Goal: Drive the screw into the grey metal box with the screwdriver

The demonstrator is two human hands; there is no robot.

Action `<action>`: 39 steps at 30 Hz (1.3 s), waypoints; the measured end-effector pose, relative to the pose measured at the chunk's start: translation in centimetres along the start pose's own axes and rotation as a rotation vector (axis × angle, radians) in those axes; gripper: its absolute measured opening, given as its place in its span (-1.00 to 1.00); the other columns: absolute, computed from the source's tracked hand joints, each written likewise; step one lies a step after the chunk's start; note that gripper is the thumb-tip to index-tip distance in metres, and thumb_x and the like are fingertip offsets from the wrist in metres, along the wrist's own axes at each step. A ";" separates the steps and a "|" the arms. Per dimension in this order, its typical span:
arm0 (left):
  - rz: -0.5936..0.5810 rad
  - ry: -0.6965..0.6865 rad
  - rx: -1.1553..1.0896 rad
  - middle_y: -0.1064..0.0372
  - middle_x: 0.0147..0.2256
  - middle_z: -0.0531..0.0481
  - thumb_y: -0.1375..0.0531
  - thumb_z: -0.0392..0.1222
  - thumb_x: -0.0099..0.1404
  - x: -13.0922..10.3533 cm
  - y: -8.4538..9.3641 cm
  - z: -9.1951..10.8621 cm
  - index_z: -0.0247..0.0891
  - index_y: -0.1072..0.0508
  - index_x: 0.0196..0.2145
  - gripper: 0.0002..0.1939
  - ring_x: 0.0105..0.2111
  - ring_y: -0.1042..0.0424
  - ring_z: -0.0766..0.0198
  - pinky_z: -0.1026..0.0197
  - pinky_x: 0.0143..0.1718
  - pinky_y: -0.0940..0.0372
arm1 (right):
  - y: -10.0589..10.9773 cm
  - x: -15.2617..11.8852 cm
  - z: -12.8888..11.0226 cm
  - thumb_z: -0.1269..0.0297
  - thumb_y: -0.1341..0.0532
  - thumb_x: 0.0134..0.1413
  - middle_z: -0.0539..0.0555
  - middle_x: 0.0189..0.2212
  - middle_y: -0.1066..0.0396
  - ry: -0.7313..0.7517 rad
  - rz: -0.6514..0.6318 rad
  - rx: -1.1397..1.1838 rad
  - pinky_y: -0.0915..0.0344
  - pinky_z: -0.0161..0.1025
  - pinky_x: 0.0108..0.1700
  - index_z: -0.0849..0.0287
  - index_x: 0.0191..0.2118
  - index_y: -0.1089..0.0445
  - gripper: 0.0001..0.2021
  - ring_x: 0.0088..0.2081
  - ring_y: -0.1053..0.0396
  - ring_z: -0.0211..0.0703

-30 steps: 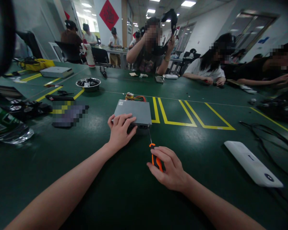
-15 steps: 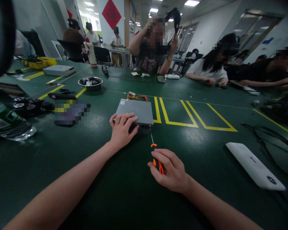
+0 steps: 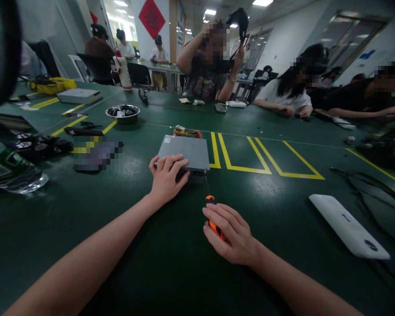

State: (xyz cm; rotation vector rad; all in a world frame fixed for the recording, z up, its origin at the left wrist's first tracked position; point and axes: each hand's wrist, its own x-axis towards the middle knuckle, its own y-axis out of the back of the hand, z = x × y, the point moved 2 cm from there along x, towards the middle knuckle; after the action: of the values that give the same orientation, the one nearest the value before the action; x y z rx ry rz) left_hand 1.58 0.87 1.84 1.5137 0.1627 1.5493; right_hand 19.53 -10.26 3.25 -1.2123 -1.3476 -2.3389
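Note:
A grey metal computer power supply (image 3: 192,151) lies flat on the green table, a bundle of coloured wires (image 3: 189,131) coming from its far side. My left hand (image 3: 167,177) steadies its near left corner, fingers across the top and thumb at the front edge. In my right hand (image 3: 232,232) is an orange and black screwdriver (image 3: 210,199), with the fingers closed round its handle. The thin shaft points away from me, and its tip meets the near right corner of the power supply. The exact spot under the tip is too small to make out.
A metal bowl (image 3: 123,114) holding small parts stands beyond my left hand. On the left are a water bottle (image 3: 13,169) and a blurred dark object (image 3: 98,156). A white power bank (image 3: 349,226) and black cables (image 3: 365,193) lie right. Several people sit across the table.
My right fingers have shifted round the screwdriver handle, and the handle has turned. The power supply and my left hand keep their places; the whole view has moved slightly.

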 end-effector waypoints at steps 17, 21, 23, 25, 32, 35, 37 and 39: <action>-0.010 0.000 -0.007 -0.30 -0.02 0.02 -0.15 -0.11 0.19 0.0 0.1 0.0 -0.02 -0.31 -0.10 -0.71 0.01 -0.18 0.11 -0.10 0.09 0.14 | 0.2 -0.2 0.8 0.47 -0.21 -0.10 0.11 -0.15 -0.27 -0.071 0.017 -0.009 -0.35 -0.12 -0.16 0.12 -0.29 -0.29 -0.80 -0.07 -0.26 -0.09; -0.014 -0.005 0.001 -0.30 -0.02 0.01 -0.14 -0.11 0.20 0.0 0.1 0.0 -0.03 -0.31 -0.09 -0.71 0.02 -0.18 0.11 -0.10 0.09 0.14 | 0.2 -0.3 1.0 0.38 -0.22 -0.05 0.08 -0.27 -0.26 -0.069 0.019 -0.030 -0.31 -0.31 -0.35 0.13 -0.29 -0.29 -0.85 -0.33 -0.27 -0.26; -0.016 -0.003 0.002 -0.30 -0.02 0.01 -0.13 -0.10 0.20 0.0 0.1 0.0 -0.04 -0.31 -0.10 -0.72 0.02 -0.18 0.10 -0.10 0.09 0.14 | 0.1 -0.6 0.9 0.39 -0.19 -0.02 0.13 -0.24 -0.27 -0.036 -0.023 0.029 -0.30 -0.35 -0.37 0.18 -0.26 -0.28 -0.85 -0.34 -0.27 -0.29; -0.018 -0.001 0.002 -0.30 -0.02 0.01 -0.13 -0.10 0.20 0.0 0.1 0.0 -0.04 -0.31 -0.10 -0.72 0.02 -0.18 0.10 -0.10 0.09 0.14 | -0.1 -0.9 0.7 0.45 -0.19 -0.03 0.19 -0.18 -0.28 -0.012 -0.043 0.061 -0.32 -0.32 -0.32 0.21 -0.22 -0.27 -0.80 -0.28 -0.29 -0.24; -0.015 0.002 -0.004 -0.30 -0.02 0.02 -0.13 -0.11 0.20 0.1 0.1 0.1 -0.04 -0.31 -0.10 -0.72 0.02 -0.18 0.11 -0.10 0.10 0.15 | -0.5 -0.6 0.4 0.38 -0.22 -0.06 0.08 -0.27 -0.39 0.010 -0.099 0.036 -0.30 -0.23 -0.29 0.11 -0.32 -0.30 -0.87 -0.32 -0.30 -0.22; -0.014 0.001 -0.004 -0.30 -0.02 0.02 -0.13 -0.11 0.20 0.0 0.1 0.0 -0.04 -0.31 -0.10 -0.72 0.02 -0.18 0.11 -0.10 0.10 0.14 | -0.5 -0.8 0.6 0.39 -0.22 -0.04 0.06 -0.29 -0.41 0.004 -0.104 0.045 -0.29 -0.25 -0.30 0.15 -0.25 -0.29 -0.82 -0.33 -0.29 -0.23; -0.015 0.001 0.001 -0.30 -0.02 0.02 -0.13 -0.10 0.21 0.0 0.2 0.0 -0.04 -0.31 -0.10 -0.73 0.02 -0.18 0.11 -0.09 0.10 0.14 | -0.4 -1.1 0.8 0.43 -0.19 -0.03 0.11 -0.24 -0.39 -0.022 -0.087 0.055 -0.30 -0.25 -0.29 0.21 -0.20 -0.27 -0.79 -0.30 -0.30 -0.23; -0.016 -0.002 0.007 -0.30 -0.02 0.02 -0.12 -0.09 0.21 0.0 0.2 0.0 -0.05 -0.31 -0.11 -0.74 0.02 -0.18 0.12 -0.09 0.10 0.14 | -0.3 -1.2 0.9 0.45 -0.18 -0.03 0.18 -0.19 -0.36 -0.057 -0.048 0.042 -0.31 -0.23 -0.27 0.22 -0.22 -0.25 -0.80 -0.24 -0.30 -0.19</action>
State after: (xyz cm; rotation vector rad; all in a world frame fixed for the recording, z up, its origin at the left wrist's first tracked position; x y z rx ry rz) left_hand 1.51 0.80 1.98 1.5162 0.1786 1.5360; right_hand 20.61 -9.65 2.39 -1.2578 -1.4519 -2.3119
